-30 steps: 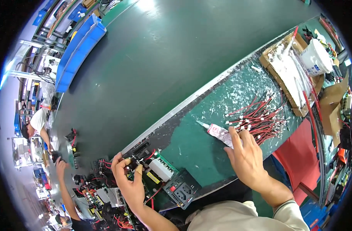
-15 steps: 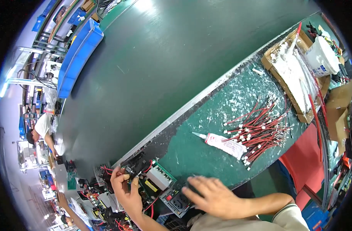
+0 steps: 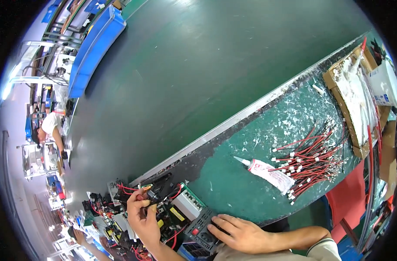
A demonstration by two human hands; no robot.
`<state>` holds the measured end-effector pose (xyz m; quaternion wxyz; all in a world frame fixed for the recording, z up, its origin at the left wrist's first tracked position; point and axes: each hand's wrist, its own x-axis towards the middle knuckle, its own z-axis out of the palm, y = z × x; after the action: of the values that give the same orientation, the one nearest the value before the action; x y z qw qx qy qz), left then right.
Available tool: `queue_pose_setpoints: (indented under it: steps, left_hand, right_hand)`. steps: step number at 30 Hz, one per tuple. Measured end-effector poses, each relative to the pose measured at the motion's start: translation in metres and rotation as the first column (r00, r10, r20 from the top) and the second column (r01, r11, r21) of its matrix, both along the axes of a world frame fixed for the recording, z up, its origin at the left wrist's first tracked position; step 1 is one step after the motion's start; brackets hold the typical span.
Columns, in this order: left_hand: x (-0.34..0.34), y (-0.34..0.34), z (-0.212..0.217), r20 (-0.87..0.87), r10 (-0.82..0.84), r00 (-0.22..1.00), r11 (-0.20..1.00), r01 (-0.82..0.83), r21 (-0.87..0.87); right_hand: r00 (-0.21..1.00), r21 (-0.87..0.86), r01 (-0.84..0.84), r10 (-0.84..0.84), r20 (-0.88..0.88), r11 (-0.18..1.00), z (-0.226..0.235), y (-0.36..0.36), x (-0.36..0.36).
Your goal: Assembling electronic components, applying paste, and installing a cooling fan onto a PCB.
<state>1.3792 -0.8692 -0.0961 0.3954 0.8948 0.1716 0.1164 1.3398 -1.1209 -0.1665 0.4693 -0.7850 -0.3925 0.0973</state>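
Low in the head view, a circuit board with a silver heat sink (image 3: 189,203) and a yellow-labelled transformer (image 3: 177,213) lies before me. Over its left side, my left hand (image 3: 142,219) is closed in a pinch at some small dark parts; what its fingertips hold is too small to make out. A grey vented metal panel (image 3: 199,222) with a red rocker switch and a black power socket stands at the board's near right end. My right hand (image 3: 244,234) lies on the panel's right edge, fingers stretched out.
A white glue tube (image 3: 271,176) lies beside a heap of red-and-black wires (image 3: 309,158) with white connectors. Beyond stands a glue-smeared cardboard tray (image 3: 357,104) next to a white bucket (image 3: 384,82). More boards (image 3: 105,209) crowd the left. A blue bin (image 3: 96,52) and co-workers are farther off.
My right hand, blurred above the panel before, now rests on its edge. The left hand stays pinched at the board's left side. The whole view has shifted slightly.
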Motion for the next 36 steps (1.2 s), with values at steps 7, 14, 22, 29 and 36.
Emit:
queue_pose_setpoints:
  steps: [7, 14, 22, 29, 36]
  left_hand:
    - [-0.009, 0.008, 0.004, 0.023, 0.000, 1.000, 0.999, -0.001, 0.052]
    - [-0.054, 0.011, 0.038, 0.179, 0.116, 0.977, 0.993, -0.109, -0.053]
    - [-0.105, -0.016, 0.033, 0.154, 0.179, 0.972, 0.973, -0.197, 0.116]
    - [-0.131, -0.005, -0.004, 0.154, 0.144, 0.977, 0.978, -0.165, 0.130]
    - [-0.130, -0.008, -0.006, 0.167, 0.151, 0.974, 0.946, -0.191, 0.260]
  right_hand:
    - [0.990, 0.060, 0.138, -0.135, -0.043, 0.989, 0.002, 0.003, -0.012]
    - [0.881, 0.101, 0.454, -0.429, -0.201, 0.885, 0.019, -0.043, 0.006]
    - [0.688, 0.139, 0.724, -0.693, -0.215, 0.676, 0.022, -0.030, 0.010]
    - [0.685, 0.025, 0.726, -0.720, -0.112, 0.687, 0.026, -0.035, -0.006]
    - [0.753, 0.083, 0.629, -0.632, 0.185, 0.773, 0.018, -0.030, 0.038]
